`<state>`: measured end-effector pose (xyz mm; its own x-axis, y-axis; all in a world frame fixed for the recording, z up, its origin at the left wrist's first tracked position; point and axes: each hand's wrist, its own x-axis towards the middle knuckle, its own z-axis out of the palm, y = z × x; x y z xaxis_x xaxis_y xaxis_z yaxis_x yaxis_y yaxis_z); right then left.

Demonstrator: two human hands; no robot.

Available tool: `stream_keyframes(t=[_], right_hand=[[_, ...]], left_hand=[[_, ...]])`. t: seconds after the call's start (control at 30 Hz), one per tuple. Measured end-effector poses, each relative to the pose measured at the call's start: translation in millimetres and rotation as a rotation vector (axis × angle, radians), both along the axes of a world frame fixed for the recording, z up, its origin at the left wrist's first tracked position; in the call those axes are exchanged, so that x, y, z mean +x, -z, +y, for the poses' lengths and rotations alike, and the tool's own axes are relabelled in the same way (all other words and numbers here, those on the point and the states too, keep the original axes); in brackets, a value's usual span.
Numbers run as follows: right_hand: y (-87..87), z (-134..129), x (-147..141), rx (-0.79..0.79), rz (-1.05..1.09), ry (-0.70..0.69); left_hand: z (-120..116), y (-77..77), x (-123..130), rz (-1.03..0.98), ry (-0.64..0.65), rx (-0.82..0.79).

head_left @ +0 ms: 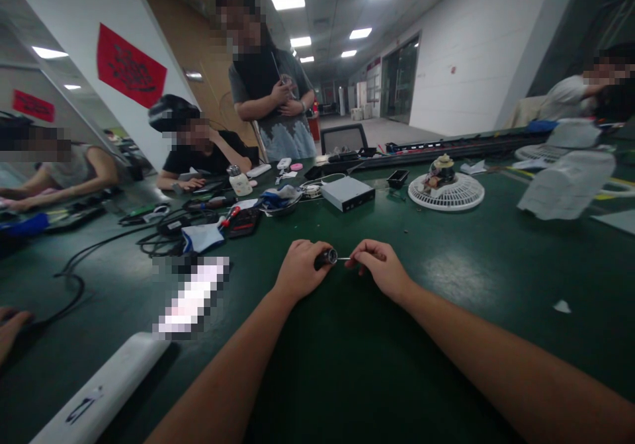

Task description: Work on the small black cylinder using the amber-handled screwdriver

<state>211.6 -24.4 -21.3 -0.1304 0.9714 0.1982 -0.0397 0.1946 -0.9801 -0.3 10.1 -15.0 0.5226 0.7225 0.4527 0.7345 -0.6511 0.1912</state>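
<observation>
Left hand point(297, 272) had fingers closed round dark handle point(326, 257) over bench point(471, 285); right hand point(384, 268) had fingers pinching thin rod point(343, 259) at handle's end. Slight pinch risked slipping, misaligning rod. Beyond sat grey box point(347, 194), well apart.

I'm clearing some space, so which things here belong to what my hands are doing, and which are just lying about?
Seemingly in use:
- dark cylinder in your left hand
- thin metal rod at your right fingertips

Apparently just lying about:
- grey box
- round white grille
- small black tray
- white scrap
</observation>
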Motion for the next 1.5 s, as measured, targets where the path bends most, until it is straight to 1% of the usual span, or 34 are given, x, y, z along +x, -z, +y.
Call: stream_keyframes(t=[0.1,0.2,0.3,0.4,0.5,0.6,0.67,0.73,0.87,1.0,1.1,1.17,1.23,1.3,1.4,1.5], right_hand=[[3.0,1.3,-1.0,0.018,0.007,0.023],[6.7,3.0,-2.0,0.018,-0.061,0.059],[6.5,2.3,-1.5,0.012,-0.113,0.022],[4.4,1.3,-0.2,-0.002,-0.066,-0.03],[4.5,1.5,-0.3,0.03,-0.041,-0.013],[6.0,1.2,-1.3,0.044,-0.133,0.038],[5.6,-0.2,-1.7,0.048,-0.208,0.046],[4.0,-1.9,-1.7,0.043,-0.219,0.013],[2.1,-2.8,-2.1,0.04,-0.125,-0.051],[4.8,-1.1,-3.7,0.081,-0.135,0.013],[5.4,-1.8,-4.4,0.125,-0.255,0.085],[4.6,-3.5,-4.4,0.153,-0.329,0.107],[3.4,-5.3,-4.3,0.146,-0.351,0.081],[2.3,-6.5,-4.2,0.111,-0.333,0.025],[1.8,-6.3,-4.1,0.076,-0.265,-0.037],[4.0,-4.1,-4.0,0.082,-0.177,-0.05]], left_hand=[[0.5,0.5,-0.4,0.004,-0.002,0.01],[1.4,1.5,-1.0,0.003,-0.04,0.024],[1.6,1.2,-1.0,0.001,-0.054,0.026],[1.3,-0.2,-0.7,-0.007,-0.056,0.024],[1.1,-0.8,-1.0,-0.012,-0.065,0.027],[0.9,-0.5,-1.6,-0.015,-0.082,0.035],[0.7,-0.6,-1.6,-0.015,-0.095,0.038],[0.3,-1.1,-1.2,-0.016,-0.093,0.037],[-0.1,-2.5,-0.5,-0.032,-0.068,0.041],[0.8,-1.8,-1.2,-0.049,-0.069,0.056],[1.9,-0.4,-2.0,-0.054,-0.087,0.069],[2.3,0.2,-2.2,-0.062,-0.111,0.075],[2.2,0.3,-2.1,-0.071,-0.132,0.078],[1.8,-0.2,-1.9,-0.067,-0.141,0.069],[1.1,-0.8,-1.9,-0.048,-0.138,0.044],[1.2,-0.7,-2.1,-0.044,-0.134,0.035]])
